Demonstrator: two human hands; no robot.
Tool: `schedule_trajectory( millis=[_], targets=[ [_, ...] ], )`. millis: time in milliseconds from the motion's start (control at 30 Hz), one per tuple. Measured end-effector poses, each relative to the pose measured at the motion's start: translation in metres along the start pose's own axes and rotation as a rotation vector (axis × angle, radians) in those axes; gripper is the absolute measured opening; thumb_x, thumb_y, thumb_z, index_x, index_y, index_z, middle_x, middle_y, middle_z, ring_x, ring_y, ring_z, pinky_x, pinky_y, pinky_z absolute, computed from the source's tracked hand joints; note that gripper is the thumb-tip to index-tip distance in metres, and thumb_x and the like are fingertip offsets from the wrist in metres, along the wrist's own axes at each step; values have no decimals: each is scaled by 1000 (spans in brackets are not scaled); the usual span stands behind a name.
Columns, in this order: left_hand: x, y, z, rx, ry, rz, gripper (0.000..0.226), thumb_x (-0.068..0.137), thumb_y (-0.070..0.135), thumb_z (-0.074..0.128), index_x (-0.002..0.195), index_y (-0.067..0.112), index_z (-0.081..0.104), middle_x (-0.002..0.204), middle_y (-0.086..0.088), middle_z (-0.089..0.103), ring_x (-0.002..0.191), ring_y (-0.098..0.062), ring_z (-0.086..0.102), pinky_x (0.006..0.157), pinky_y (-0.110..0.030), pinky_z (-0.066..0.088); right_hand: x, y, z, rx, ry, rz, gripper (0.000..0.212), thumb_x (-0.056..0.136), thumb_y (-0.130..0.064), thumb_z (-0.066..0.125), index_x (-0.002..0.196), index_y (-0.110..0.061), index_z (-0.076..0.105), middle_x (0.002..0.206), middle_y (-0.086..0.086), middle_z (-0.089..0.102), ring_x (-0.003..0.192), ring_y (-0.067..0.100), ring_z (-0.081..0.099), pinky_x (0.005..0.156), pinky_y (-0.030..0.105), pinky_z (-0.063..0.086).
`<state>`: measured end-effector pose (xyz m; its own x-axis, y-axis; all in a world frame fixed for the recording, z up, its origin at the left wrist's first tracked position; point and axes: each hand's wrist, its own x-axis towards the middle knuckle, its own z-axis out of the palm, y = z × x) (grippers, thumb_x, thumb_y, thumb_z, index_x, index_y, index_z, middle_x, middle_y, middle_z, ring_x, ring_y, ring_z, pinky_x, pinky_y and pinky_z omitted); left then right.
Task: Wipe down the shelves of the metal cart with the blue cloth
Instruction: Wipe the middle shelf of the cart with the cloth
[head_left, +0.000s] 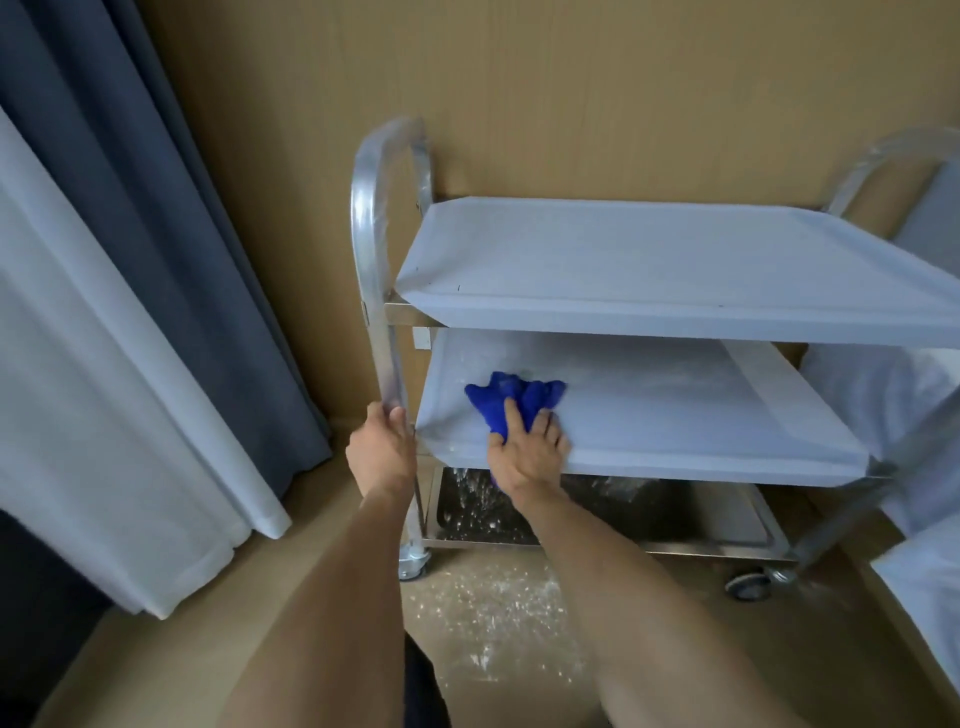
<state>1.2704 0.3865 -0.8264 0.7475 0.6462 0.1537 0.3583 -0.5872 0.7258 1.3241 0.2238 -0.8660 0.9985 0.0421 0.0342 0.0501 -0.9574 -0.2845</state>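
Nearest the camera, two bare forearms reach forward over a tan floor (519, 691) dusted with white specks in front of the metal cart (649, 415). The left hand (382, 449) is wrapped around the cart's left upright tube (387, 353), just beside the middle shelf's left corner. The right hand (530, 447) lies flat with fingers spread, pressing the blue cloth (511, 397) onto the middle shelf (675, 415) near its front left edge; the bunched cloth pokes out beyond the fingertips. Below that shelf, the bottom shelf (571, 514) is dark bare metal scattered with white specks, and castor wheels (748, 584) sit on the floor. Above, the top shelf (649, 260) is pale and film-covered, with curved handles at both ends. Left of the cart hang a white curtain (104, 364) and a dark blue-grey one (171, 182); behind the cart stands a tan wall (571, 93).
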Motion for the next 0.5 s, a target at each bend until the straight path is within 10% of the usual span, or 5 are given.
schedule_trajectory(
  millis=[200,500],
  targets=[
    [7,2,-14,-70,-31,-105,23,97,34,42,93,15,54,87,-12,62,75,-29,49,69,-33,35,-19,-103,32,-12,-59,-257,80,92,-48,50,155,-33,3,156,22,21,145,37,17,116,50,14],
    [-1,15,-4,11,0,-176,29,102,32,32,112,11,49,107,-19,64,96,-39,60,80,-44,46,-7,-1,0,37,69,-141,48,98,-44,39,142,-24,35,135,11,52,128,28,45,110,41,32]
  ],
)
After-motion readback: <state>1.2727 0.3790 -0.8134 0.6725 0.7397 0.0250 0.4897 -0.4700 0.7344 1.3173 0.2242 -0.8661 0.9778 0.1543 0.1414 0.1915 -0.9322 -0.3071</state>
